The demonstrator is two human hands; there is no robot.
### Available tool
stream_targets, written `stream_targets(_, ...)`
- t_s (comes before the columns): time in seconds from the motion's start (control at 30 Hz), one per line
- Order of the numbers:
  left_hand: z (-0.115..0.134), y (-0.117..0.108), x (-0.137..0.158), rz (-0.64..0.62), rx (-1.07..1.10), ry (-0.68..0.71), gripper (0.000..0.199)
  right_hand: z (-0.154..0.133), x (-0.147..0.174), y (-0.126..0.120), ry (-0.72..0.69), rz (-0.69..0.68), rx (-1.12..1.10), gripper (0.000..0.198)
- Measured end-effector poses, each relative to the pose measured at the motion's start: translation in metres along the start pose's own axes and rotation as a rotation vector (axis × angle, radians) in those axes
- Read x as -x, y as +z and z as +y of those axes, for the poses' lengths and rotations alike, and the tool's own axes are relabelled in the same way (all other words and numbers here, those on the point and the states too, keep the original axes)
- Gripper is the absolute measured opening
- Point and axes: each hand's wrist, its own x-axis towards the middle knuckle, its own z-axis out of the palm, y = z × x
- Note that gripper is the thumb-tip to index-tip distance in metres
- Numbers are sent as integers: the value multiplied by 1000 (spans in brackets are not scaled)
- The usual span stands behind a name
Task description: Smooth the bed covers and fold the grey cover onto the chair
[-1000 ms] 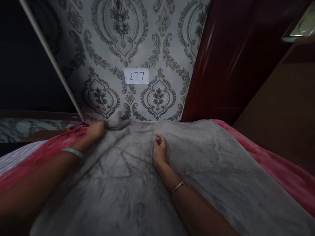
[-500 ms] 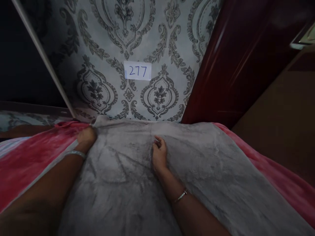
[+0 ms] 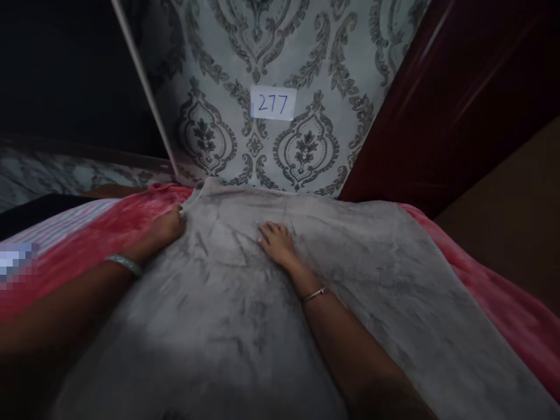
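The grey blanket fills the lower middle of the frame, its far edge near the foot of the wall. The work in hand looks like spreading and smoothing it; the next move seems to call for a firm hold on the left edge while a flat palm presses out the creases.

The left hand, left of centre, has its fingers curled around that edge. The right hand, near the centre, grasps nothing, its fingers loosely spread on the pile.

The blanket looks plush and soft, with shallow folds and brushed shading. Beneath it, fuzzy red cloth shows at both sides. Flat striped fabric lies farther left. Damask-patterned wallpaper and a glossy dark-red panel stand behind.
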Motion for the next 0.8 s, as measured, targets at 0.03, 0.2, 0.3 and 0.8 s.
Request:
stream_targets(0.03,-4,1,13,-13,-14,-15,54,0,2,0,-17,-23,35,41)
stream_targets(0.2,-38,-8,66,-69,-27,-69,47,2,9,3,-36,-48,79,43)
stream_targets(0.3,-63,-20,100,-68,8,-72,46,-1,25,2,-19,-97,71,43)
stream_targets(0.8,-119,-19,227,-120,625,-83,72,-82,217,-40,-333,-372,140,58)
